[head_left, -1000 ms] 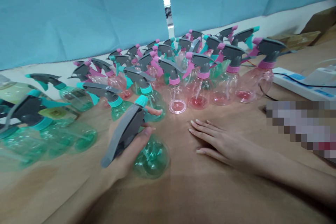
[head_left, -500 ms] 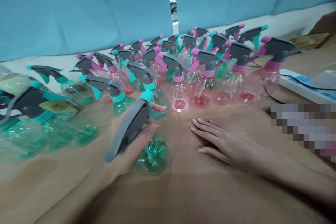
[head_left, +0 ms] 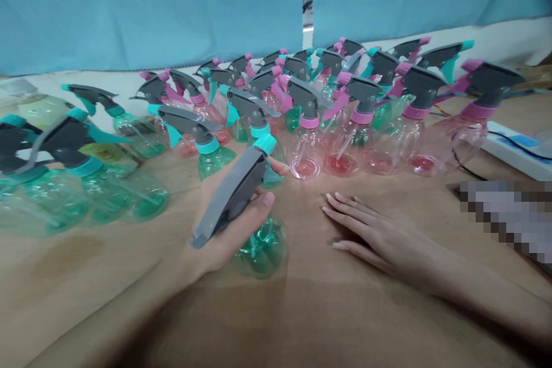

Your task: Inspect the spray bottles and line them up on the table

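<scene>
My left hand (head_left: 233, 230) is wrapped round the neck of a green spray bottle (head_left: 263, 250). Its grey trigger head, with a turquoise nozzle, shows above my thumb, while my palm hides the collar. To the right, my right hand (head_left: 366, 230) lies palm down on the wooden table (head_left: 310, 316), fingers stretched out and holding nothing. Just beyond my fingertips stands a clear pink spray bottle (head_left: 305, 149) with a pink collar. A green spray bottle with a turquoise collar (head_left: 209, 146) is right behind my left hand, partly covered by it.
Several pink and green spray bottles crowd the back of the table, before a blue curtain (head_left: 172, 6). More green bottles (head_left: 103, 195) stand at the left. A white power strip (head_left: 517, 146) with a black cable and a pixelated flat object (head_left: 509, 213) are at the right.
The whole view has shifted, so the bottles and curtain gap appear farther right. My left hand keeps its hold on the green spray bottle; my right hand stays flat on the table.
</scene>
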{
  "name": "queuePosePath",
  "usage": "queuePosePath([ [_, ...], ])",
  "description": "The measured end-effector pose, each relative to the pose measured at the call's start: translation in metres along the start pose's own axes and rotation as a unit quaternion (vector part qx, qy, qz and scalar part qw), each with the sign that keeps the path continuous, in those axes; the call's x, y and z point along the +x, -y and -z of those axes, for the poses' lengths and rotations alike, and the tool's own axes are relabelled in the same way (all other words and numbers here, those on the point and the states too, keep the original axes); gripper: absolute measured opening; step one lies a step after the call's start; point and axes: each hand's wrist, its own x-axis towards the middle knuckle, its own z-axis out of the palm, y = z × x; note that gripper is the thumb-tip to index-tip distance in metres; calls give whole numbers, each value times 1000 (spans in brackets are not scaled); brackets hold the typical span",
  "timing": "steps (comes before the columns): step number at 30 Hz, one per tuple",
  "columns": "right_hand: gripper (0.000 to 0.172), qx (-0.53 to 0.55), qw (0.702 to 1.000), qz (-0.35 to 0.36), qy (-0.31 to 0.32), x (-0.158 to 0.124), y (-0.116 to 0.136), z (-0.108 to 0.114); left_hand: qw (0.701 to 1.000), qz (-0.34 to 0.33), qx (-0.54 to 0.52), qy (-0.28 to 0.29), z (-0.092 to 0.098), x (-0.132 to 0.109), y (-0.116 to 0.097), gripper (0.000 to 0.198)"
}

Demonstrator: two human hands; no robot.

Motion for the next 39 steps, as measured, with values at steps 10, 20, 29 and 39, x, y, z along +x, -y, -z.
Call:
queuePosePath([
  [10, 56, -13, 1000, 1, 9, -2, -4, -3, 996, -47, -32, 62, 1, 3, 8, 19],
  [20, 57, -19, 1000, 9, 4, -1, -3, -1, 994, -24, -14, 103, 11, 1, 9, 17],
  [29, 57, -21, 1000, 13, 7, -2, -3, 0, 997, -25, -12, 72, 9, 2, 8, 16],
  [39, 56, -42, 999, 11, 16, -1, -1, 2, 993, -74, -30, 86, 7, 6, 1, 8],
])
